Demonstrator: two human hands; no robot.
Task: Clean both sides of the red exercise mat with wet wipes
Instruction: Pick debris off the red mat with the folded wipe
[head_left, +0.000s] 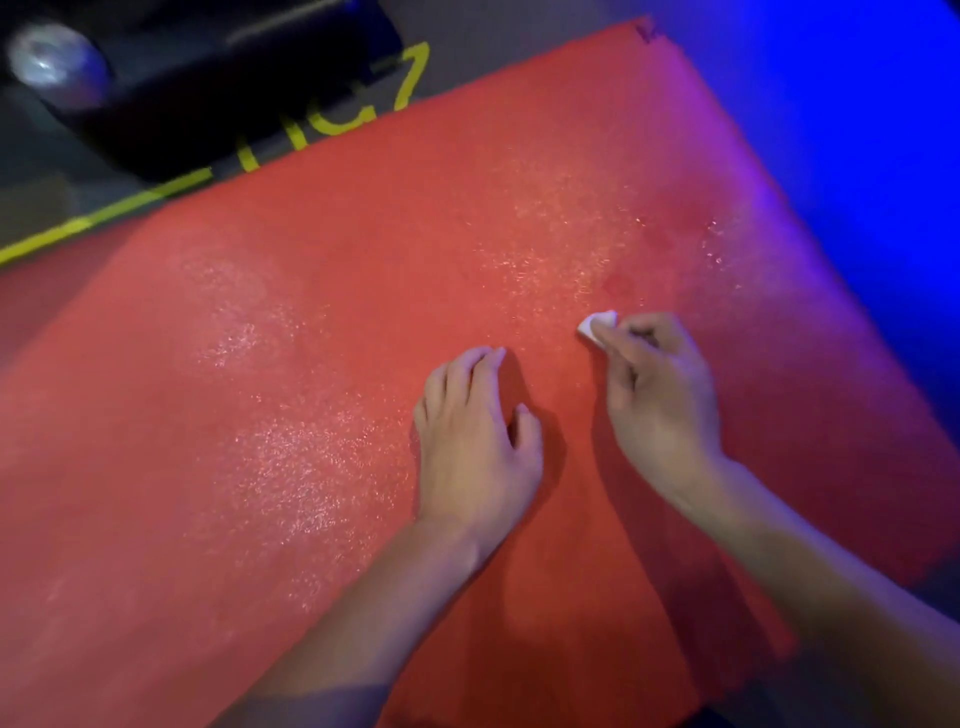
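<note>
The red exercise mat (322, 291) lies flat on the floor and fills most of the head view, with shiny wet patches across its left and middle. My left hand (475, 441) rests on the mat near the centre, fingers spread and lightly bent, holding nothing. Just to its right, my right hand (660, 395) pinches a small bunched white wet wipe (597, 325) between its fingertips and holds it down against the mat surface.
A black piece of equipment (208, 88) with a shiny round part stands on the dark floor beyond the mat's far left edge. Yellow floor markings (104, 215) run beside it. Blue light falls on the floor (857, 130) to the right of the mat.
</note>
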